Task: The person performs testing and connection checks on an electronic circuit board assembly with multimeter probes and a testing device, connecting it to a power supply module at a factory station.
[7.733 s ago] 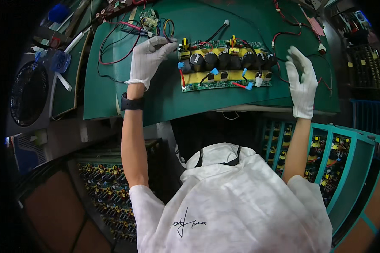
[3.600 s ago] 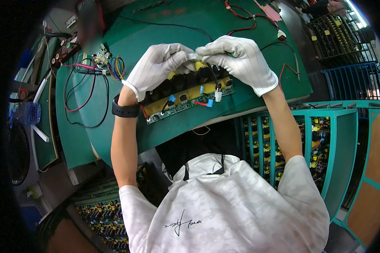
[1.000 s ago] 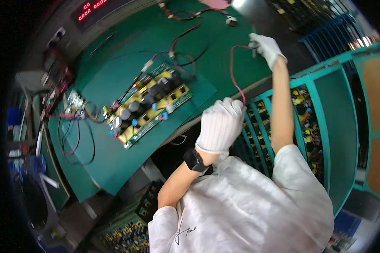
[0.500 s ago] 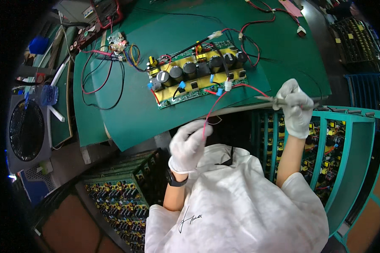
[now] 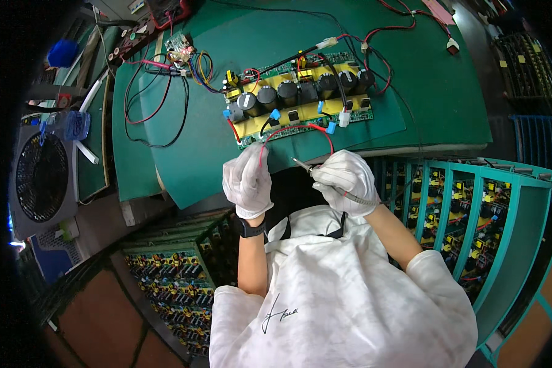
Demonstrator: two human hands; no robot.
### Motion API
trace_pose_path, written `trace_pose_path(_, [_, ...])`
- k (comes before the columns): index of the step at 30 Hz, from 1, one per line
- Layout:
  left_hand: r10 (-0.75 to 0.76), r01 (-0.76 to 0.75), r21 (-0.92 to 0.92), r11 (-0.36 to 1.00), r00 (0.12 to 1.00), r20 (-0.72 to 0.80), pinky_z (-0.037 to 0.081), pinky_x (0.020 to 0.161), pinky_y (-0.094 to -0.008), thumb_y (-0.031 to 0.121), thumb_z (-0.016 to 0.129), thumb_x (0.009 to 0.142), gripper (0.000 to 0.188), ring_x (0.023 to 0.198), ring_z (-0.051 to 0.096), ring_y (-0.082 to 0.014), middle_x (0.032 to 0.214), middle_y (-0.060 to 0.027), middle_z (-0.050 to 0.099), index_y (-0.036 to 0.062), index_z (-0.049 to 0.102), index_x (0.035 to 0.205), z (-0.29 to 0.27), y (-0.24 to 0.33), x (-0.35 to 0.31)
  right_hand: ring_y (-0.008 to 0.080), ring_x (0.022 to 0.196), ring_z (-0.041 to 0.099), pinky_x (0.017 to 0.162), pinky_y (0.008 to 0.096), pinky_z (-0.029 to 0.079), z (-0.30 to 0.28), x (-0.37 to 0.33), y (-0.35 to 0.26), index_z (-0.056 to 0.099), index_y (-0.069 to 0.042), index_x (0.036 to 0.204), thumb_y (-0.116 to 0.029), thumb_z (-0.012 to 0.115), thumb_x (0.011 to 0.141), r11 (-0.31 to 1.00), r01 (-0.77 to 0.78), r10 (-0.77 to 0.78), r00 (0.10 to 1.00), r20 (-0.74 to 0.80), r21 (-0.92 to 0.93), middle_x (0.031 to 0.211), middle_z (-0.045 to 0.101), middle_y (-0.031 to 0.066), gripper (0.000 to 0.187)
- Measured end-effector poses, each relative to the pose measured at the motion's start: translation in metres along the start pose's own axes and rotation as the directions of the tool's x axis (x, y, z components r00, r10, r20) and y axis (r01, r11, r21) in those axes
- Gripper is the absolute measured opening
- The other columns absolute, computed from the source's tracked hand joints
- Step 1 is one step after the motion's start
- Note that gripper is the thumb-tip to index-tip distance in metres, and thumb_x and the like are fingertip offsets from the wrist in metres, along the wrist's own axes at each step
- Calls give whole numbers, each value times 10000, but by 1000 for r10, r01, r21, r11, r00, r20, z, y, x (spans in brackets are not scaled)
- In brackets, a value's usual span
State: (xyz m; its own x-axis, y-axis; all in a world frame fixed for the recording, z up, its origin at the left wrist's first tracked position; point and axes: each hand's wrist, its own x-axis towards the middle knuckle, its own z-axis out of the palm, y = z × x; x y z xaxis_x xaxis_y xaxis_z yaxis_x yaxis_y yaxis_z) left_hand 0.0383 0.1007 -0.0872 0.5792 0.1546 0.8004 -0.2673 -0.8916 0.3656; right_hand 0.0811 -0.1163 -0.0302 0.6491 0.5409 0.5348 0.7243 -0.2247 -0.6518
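Look at the right hand (image 5: 348, 182), swallowing the middle of the slim tool (image 5: 305, 166), with the red wire (image 5: 288, 127) slipping out of sight behind those same fingers! Over at the left hand (image 5: 248, 184), folded fingertips mask exactly how that wire is pinched. Toward the desk's (image 5: 448, 104) far left corner, the red-and-black device (image 5: 165, 7) is sliced by the view's top, the far edge lost too. Marks on the black cylinders (image 5: 286, 92)? Too tiny to call!

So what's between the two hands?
In the head view, a pointed tool in the right hand juts toward the left hand; a red wire arches beyond.
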Motion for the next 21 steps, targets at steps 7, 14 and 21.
trace_pose_path(7, [-438, 412, -435, 801, 898, 42, 520, 729, -231, -49, 781, 872, 396, 807, 675, -110, 1014, -77, 757, 42, 677, 1243, -5, 11, 7, 270, 850, 668, 879, 473, 565, -17, 17, -8, 679, -114, 903, -224, 767, 919, 990, 122, -117, 991, -65, 72, 883, 687, 26, 142])
trace_pose_path(14, [-627, 657, -747, 103, 626, 464, 560, 726, -282, 29, 709, 904, 667, 785, 639, -132, 922, -70, 684, -40, 427, 1504, -65, 21, 29, 252, 898, 655, 793, 348, 548, -35, 9, -19, 647, -20, 872, -261, 787, 933, 610, -102, 337, 931, -141, 786, 857, 676, 125, 286])
trace_pose_path(21, [-563, 867, -497, 38, 429, 707, 509, 692, -238, 116, 694, 894, 750, 758, 613, -114, 912, -53, 666, -47, 379, 1554, -88, 18, 63, 148, 812, 671, 766, 306, 545, -47, 13, -24, 628, -28, 1014, -202, 735, 984, 730, -387, 507, 859, -66, 563, 935, 710, 91, 206])
